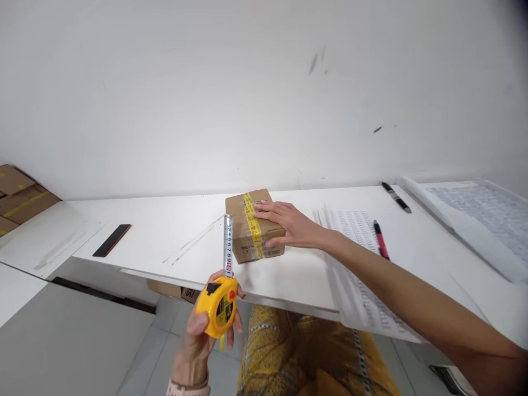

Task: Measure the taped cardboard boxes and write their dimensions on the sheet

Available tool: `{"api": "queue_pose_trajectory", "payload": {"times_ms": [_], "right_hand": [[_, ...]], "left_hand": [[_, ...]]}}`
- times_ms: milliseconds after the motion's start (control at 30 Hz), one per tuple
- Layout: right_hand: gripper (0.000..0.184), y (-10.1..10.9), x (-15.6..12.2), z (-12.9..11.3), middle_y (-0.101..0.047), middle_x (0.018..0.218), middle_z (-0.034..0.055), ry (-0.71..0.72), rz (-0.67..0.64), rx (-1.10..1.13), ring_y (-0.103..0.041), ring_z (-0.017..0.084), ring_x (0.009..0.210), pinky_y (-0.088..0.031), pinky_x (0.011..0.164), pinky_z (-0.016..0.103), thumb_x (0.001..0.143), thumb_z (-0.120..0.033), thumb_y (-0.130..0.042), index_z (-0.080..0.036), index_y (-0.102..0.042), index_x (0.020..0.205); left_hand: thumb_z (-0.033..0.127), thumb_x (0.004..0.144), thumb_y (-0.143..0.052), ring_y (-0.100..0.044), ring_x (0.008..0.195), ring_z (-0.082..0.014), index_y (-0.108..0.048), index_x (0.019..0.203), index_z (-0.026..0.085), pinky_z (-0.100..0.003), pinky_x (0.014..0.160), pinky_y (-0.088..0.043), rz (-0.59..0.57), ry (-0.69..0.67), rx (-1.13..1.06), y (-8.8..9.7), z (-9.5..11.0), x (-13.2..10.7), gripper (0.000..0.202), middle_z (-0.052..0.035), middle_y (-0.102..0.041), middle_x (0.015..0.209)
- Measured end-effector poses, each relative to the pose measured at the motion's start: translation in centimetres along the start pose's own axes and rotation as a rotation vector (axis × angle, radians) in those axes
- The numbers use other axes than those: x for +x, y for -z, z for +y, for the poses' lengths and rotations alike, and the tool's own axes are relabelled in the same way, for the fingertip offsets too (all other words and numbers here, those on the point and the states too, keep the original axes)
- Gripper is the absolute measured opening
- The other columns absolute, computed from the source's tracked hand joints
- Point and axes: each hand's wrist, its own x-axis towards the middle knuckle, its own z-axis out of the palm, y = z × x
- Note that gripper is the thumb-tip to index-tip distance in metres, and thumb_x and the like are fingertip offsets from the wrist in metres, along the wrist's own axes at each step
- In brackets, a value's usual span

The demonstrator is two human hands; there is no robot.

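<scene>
While left fingers [239,324] grasp one tape measure [218,308], right fingers [268,208] lie released on one box [241,231]; two pens [396,197] [381,240].

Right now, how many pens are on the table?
2. A black pen lies farther back, right of the box; a red pen lies nearer, by the printed sheets. Papers may hide more.

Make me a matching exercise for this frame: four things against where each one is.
Things: 1 tape measure; 2 cardboard box; 3 red pen; 4 black marker.
Places: A at the right edge of the printed sheets; B in the left hand; C farthest right, at the back; D under the right hand.
Pairs: 1-B; 2-D; 3-A; 4-C.
</scene>
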Motion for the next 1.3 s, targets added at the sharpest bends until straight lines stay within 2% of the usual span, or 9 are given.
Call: {"api": "queue_pose_trajectory", "payload": {"times_ms": [167, 367, 467, 567, 700, 833, 1000, 1200, 1300], "right_hand": [[0.054, -1.8, 1.2, 0.9, -0.052, 0.147, 0.0063, -0.009, 0.088, -0.098, -0.045, 0.030, 0.135, -0.026, 0.109, 0.049, 0.089, -0.061, -0.055, -0.032, -0.056, 0.135], [0.038, -0.7, 6.3, 1.9, -0.068, 0.126, 0.0053, -0.103, 0.147, -0.042, -0.056, 0.029, 0.117, -0.026, 0.098, 0.047, 0.095, -0.055, -0.046, -0.032, -0.066, 0.117], [0.047, 0.1, 8.6, 2.9, -0.073, 0.102, 0.0040, -0.165, 0.168, -0.022, -0.059, 0.027, 0.104, -0.028, 0.092, 0.044, 0.099, -0.057, -0.033, -0.030, -0.071, 0.100], [0.064, 0.7, 10.1, 3.5, -0.069, 0.078, 0.0031, -0.225, 0.166, 0.000, -0.060, 0.025, 0.094, -0.028, 0.091, 0.041, 0.099, -0.063, -0.021, -0.026, -0.072, 0.086], [0.074, 1.3, 11.0, 3.6, -0.066, 0.072, 0.0012, -0.298, 0.164, 0.054, -0.060, 0.023, 0.087, -0.025, 0.096, 0.041, 0.095, -0.070, -0.016, -0.023, -0.069, 0.074], [0.070, 1.5, 11.4, 3.4, -0.064, 0.069, 0.0013, -0.365, 0.204, 0.097, -0.057, 0.022, 0.081, -0.029, 0.093, 0.040, 0.090, -0.076, -0.026, -0.022, -0.063, 0.063], [0.056, 1.7, 12.3, 3.6, -0.067, 0.077, 0.0028, -0.420, 0.207, 0.113, -0.056, 0.024, 0.085, -0.035, 0.084, 0.039, 0.080, -0.076, -0.048, -0.024, -0.069, 0.071], [0.057, 2.3, 13.2, 4.3, -0.065, 0.075, 0.0038, -0.462, 0.175, 0.121, -0.055, 0.022, 0.077, -0.036, 0.074, 0.037, 0.079, -0.075, -0.049, -0.022, -0.067, 0.069], [0.059, 2.6, 13.6, 4.7, -0.061, 0.070, 0.0032, -0.482, 0.163, 0.145, -0.052, 0.019, 0.072, -0.034, 0.069, 0.034, 0.078, -0.077, -0.050, -0.021, -0.061, 0.063]], "left_hand": [[0.047, 0.071, -0.076, -0.068, 0.064, -0.0194, -0.049, 0.128, 0.026, -0.023, 0.040, -0.053, 0.065, -0.035, 0.097, -0.5, 1.4, 1.5, 0.066, -0.0104, -0.058, 0.109], [0.049, 0.073, -0.074, -0.068, 0.061, -0.0178, -0.050, 0.123, 0.022, -0.021, 0.037, -0.052, 0.099, -0.085, 0.133, -1.7, 1.3, 6.3, 0.061, -0.0090, -0.060, 0.105], [0.048, 0.073, -0.073, -0.069, 0.059, -0.0182, -0.050, 0.119, 0.021, -0.021, 0.037, -0.052, 0.124, -0.101, 0.130, -1.9, 1.1, 8.7, 0.058, -0.0089, -0.061, 0.102], [0.048, 0.072, -0.073, -0.069, 0.058, -0.0178, -0.051, 0.115, 0.019, -0.020, 0.036, -0.052, 0.135, -0.100, 0.122, -1.9, 0.9, 10.4, 0.056, -0.0087, -0.062, 0.100], [0.050, 0.071, -0.073, -0.068, 0.057, -0.0166, -0.054, 0.107, 0.017, -0.020, 0.035, -0.051, 0.161, -0.096, 0.132, -1.9, 0.4, 11.9, 0.053, -0.0085, -0.062, 0.100], [0.049, 0.072, -0.073, -0.069, 0.058, -0.0170, -0.053, 0.108, 0.017, -0.021, 0.035, -0.051, 0.175, -0.110, 0.164, -1.8, -0.1, 12.9, 0.052, -0.0090, -0.063, 0.101], [0.049, 0.072, -0.074, -0.068, 0.059, -0.0169, -0.050, 0.111, 0.019, -0.022, 0.039, -0.051, 0.191, -0.119, 0.190, -1.6, -0.6, 13.6, 0.055, -0.0089, -0.063, 0.103], [0.041, 0.071, -0.080, -0.069, 0.076, -0.0188, -0.046, 0.124, 0.024, -0.031, 0.062, -0.057, 0.238, -0.080, 0.275, -1.4, -2.4, 13.3, 0.065, -0.0085, -0.060, 0.115], [0.036, 0.068, -0.084, -0.068, 0.082, -0.0190, -0.044, 0.124, 0.025, -0.032, 0.070, -0.055, 0.251, -0.023, 0.332, -1.0, -3.1, 13.3, 0.070, -0.0066, -0.061, 0.111]]}}
